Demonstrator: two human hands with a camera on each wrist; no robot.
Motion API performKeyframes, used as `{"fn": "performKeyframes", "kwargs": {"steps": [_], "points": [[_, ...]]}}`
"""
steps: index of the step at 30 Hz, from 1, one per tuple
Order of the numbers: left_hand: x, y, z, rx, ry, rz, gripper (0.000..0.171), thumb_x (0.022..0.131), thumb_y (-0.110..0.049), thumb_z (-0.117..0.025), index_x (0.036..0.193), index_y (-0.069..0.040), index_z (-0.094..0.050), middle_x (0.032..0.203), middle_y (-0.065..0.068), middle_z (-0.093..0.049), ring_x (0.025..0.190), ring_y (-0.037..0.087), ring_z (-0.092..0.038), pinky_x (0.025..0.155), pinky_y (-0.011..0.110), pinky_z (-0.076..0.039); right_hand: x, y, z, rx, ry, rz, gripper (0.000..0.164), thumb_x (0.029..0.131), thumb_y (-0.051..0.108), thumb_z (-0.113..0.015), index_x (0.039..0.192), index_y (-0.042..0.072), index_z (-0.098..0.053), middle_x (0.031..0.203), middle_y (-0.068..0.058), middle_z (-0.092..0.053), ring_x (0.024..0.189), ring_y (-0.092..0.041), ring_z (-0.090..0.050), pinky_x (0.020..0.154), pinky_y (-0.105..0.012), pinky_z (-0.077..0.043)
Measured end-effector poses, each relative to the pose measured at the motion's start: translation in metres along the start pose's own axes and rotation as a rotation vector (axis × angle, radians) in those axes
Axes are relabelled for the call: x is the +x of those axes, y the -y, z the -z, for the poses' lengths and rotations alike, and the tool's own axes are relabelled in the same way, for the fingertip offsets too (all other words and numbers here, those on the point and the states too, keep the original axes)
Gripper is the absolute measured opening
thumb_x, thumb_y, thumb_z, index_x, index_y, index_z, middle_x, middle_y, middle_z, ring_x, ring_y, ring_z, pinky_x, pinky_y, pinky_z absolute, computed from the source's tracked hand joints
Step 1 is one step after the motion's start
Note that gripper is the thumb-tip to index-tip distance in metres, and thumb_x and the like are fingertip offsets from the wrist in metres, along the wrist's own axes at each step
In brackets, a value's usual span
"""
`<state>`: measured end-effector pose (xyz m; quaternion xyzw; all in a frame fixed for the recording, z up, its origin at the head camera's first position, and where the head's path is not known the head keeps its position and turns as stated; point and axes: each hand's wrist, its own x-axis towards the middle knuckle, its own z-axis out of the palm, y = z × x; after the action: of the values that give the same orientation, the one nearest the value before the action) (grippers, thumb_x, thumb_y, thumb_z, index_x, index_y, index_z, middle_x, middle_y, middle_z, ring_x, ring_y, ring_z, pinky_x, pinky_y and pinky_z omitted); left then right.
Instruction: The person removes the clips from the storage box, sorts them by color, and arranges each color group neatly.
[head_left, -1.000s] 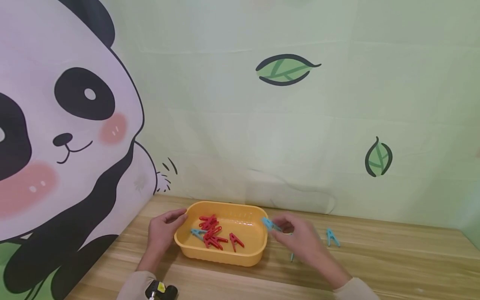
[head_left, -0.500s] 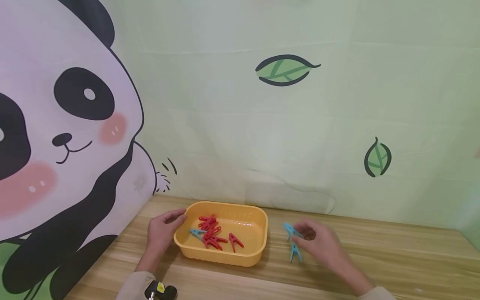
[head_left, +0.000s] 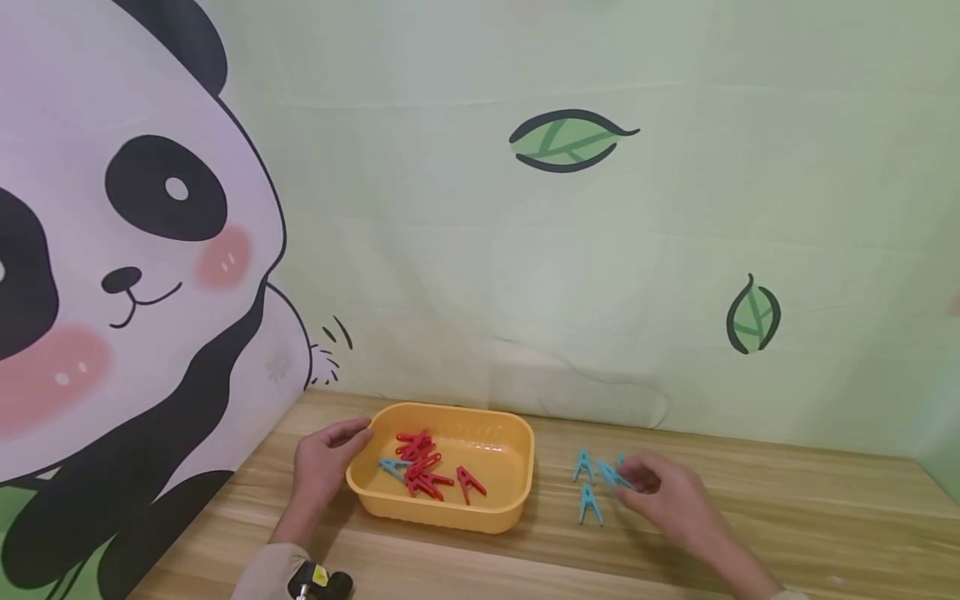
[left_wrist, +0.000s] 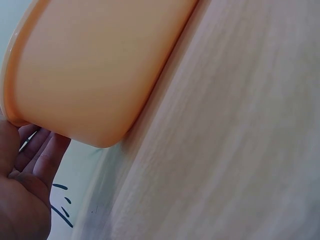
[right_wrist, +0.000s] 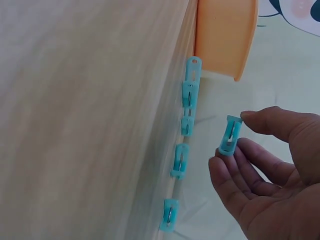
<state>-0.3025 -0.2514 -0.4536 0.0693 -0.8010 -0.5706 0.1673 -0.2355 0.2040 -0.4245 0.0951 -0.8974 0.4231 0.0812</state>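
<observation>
A yellow plastic basket (head_left: pixel 442 512) stands on the wooden table. Inside lie several red clothespins (head_left: pixel 423 467) and a blue clothespin (head_left: pixel 395 468). My left hand (head_left: pixel 324 467) touches the basket's left end, its thumb at the rim and fingers against the outer wall. To the right of the basket, my right hand (head_left: pixel 675 504) pinches a light-blue clothespin (right_wrist: pixel 231 136) between thumb and fingertips. In the head view, an upper blue clothespin (head_left: pixel 583 465) and a lower blue clothespin (head_left: pixel 590 505) stand spread-legged on the table, left of that hand. Another blue clothespin (head_left: pixel 621 458) is partly hidden behind the fingers.
Behind the table (head_left: pixel 825 533) rises a pale green wall cloth (head_left: pixel 420 250) printed with a panda (head_left: pixel 150 275) and leaves. A black device (head_left: pixel 321 581) sits at my left wrist.
My right hand has moved right, away from the basket. It has let go of one blue clothespin, which now stands on the table, and pinches another. My left hand stays at the basket.
</observation>
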Motion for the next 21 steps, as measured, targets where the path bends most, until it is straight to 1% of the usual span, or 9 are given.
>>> {"fn": "performKeyframes", "kwargs": {"steps": [8,16,21], "points": [[-0.001,-0.001,0.000,-0.001,0.004,0.021,0.032,0.100,-0.019,-0.078,0.126,0.000,-0.076,0.128,0.016,-0.074,0.120,0.029,-0.067,0.081,0.006,-0.049,0.000,-0.008,0.007,-0.063,0.041,-0.075,0.020,0.089,0.007,-0.084,0.105,0.002,-0.075,0.096,-0.001,-0.074,0.089,-0.018,-0.069,0.076,-0.032,-0.060],[-0.001,0.000,0.000,-0.003,0.008,0.024,0.033,0.100,-0.020,-0.078,0.126,0.000,-0.076,0.128,0.015,-0.074,0.119,0.028,-0.067,0.082,0.006,-0.049,-0.003,-0.014,0.010,-0.105,0.075,-0.066,0.019,0.086,0.008,-0.087,0.099,0.002,-0.075,0.088,0.002,-0.071,0.085,-0.015,-0.066,0.072,-0.029,-0.057],[-0.001,0.001,0.000,-0.005,0.008,0.023,0.032,0.100,-0.020,-0.078,0.126,-0.001,-0.076,0.126,0.015,-0.075,0.117,0.027,-0.067,0.082,0.007,-0.050,-0.003,-0.016,0.010,-0.136,0.094,-0.084,0.019,0.083,0.007,-0.088,0.096,0.004,-0.075,0.085,0.002,-0.068,0.081,-0.015,-0.063,0.069,-0.028,-0.055]]}}
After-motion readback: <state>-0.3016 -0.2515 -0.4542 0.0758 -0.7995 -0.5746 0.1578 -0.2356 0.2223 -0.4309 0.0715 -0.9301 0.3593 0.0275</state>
